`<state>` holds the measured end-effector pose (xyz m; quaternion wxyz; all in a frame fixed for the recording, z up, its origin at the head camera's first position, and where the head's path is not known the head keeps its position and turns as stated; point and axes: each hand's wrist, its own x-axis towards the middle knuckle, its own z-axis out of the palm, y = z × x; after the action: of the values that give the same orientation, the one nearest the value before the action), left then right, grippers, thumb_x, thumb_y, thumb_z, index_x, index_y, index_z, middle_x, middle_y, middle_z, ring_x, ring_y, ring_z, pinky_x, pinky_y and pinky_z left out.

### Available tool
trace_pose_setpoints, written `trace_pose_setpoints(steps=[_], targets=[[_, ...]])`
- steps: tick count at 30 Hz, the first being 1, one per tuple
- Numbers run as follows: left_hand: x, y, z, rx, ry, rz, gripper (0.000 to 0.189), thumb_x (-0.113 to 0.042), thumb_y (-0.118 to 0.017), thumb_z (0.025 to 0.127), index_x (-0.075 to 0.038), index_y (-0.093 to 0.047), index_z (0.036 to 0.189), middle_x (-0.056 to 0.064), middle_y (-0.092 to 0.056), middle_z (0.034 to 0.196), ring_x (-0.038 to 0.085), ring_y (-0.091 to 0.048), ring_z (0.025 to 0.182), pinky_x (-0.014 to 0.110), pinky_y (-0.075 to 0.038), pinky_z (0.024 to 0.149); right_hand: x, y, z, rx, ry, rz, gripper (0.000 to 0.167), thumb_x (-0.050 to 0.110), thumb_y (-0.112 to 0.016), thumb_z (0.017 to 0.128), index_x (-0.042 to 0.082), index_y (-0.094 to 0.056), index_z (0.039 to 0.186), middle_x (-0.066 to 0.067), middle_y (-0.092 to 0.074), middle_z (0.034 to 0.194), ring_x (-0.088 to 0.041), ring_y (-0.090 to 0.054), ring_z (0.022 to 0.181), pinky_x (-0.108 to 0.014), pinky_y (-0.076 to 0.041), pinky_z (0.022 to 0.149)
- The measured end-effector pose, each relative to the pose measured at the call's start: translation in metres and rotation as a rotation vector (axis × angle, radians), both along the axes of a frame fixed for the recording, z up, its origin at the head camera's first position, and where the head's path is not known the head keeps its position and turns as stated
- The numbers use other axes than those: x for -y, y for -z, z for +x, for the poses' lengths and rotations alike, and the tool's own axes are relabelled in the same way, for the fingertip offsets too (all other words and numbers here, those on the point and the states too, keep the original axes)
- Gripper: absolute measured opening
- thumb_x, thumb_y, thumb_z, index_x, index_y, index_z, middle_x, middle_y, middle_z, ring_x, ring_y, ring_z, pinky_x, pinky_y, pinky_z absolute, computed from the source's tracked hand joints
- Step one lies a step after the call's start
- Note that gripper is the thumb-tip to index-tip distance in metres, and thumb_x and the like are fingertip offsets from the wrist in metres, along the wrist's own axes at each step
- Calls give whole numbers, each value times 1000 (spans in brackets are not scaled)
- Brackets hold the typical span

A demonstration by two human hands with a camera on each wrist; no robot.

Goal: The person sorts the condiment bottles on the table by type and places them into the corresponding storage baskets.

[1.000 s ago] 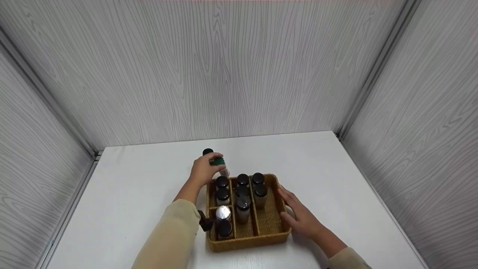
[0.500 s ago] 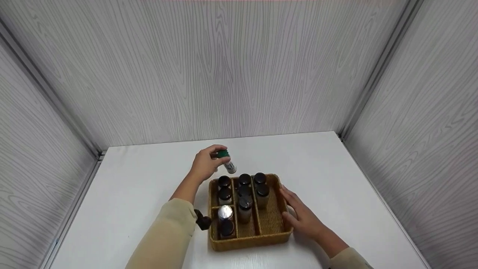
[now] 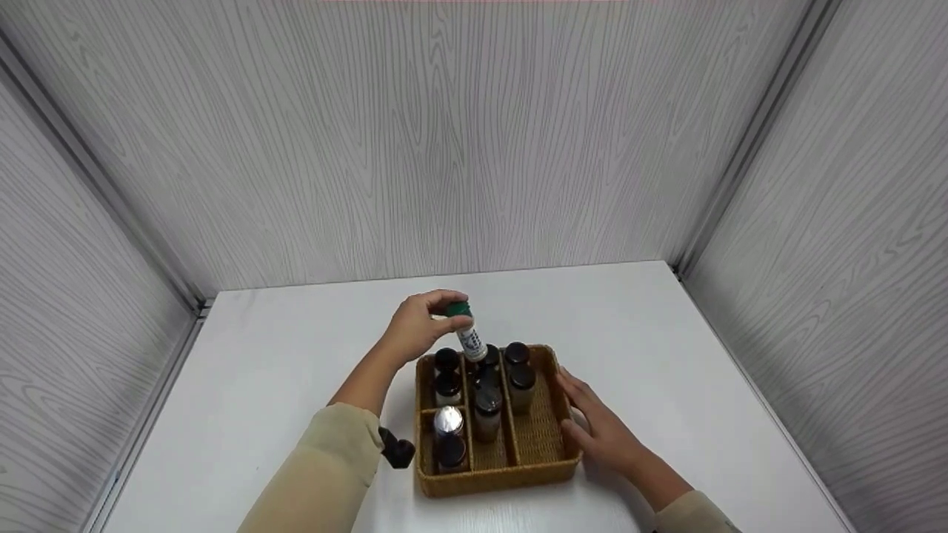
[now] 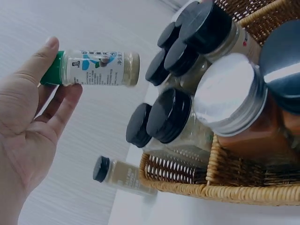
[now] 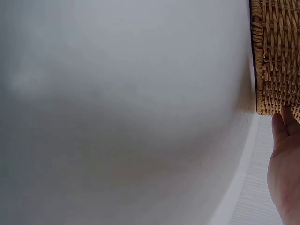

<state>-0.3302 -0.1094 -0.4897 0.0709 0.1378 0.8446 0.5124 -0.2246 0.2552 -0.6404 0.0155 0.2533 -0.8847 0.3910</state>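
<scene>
My left hand (image 3: 422, 326) pinches a spice jar (image 3: 472, 342) by its green cap, between thumb and fingers. The jar hangs tilted over the back edge of the wicker basket (image 3: 496, 483), at the middle compartment. In the left wrist view the jar (image 4: 101, 68) has a white printed label and pale contents at its bottom end. My right hand (image 3: 603, 433) rests against the basket's right side, fingers straight along the outer wall and thumb near the rim. The right wrist view shows fingertips touching the woven wall (image 5: 281, 61).
Several black-capped jars (image 3: 488, 400) and one silver-capped jar (image 3: 448, 420) stand in the basket's compartments. The right compartment holds two jars (image 3: 521, 377) at its back. Outside the basket, another black-capped jar (image 4: 124, 174) stands on the white table (image 3: 296, 370). Panels (image 3: 444, 148) enclose the table.
My left hand has carried the green-capped jar rightward from behind the basket's back left corner to over its middle compartment. The right hand stays against the basket.
</scene>
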Motion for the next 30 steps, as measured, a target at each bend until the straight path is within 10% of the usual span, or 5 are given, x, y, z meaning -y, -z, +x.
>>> trace_pose_setpoints(steps=[30], targets=[[-22,-20,42,0,275,-83,41,-39,-86,94,-26,-76,132,-2,-76,125,18,-70,118,39,-64,94,-1,3,-7,-41,3,-5,76,10,-66,107,12,-29,173,-7,-26,182,-35,-32,164,-57,-47,124]])
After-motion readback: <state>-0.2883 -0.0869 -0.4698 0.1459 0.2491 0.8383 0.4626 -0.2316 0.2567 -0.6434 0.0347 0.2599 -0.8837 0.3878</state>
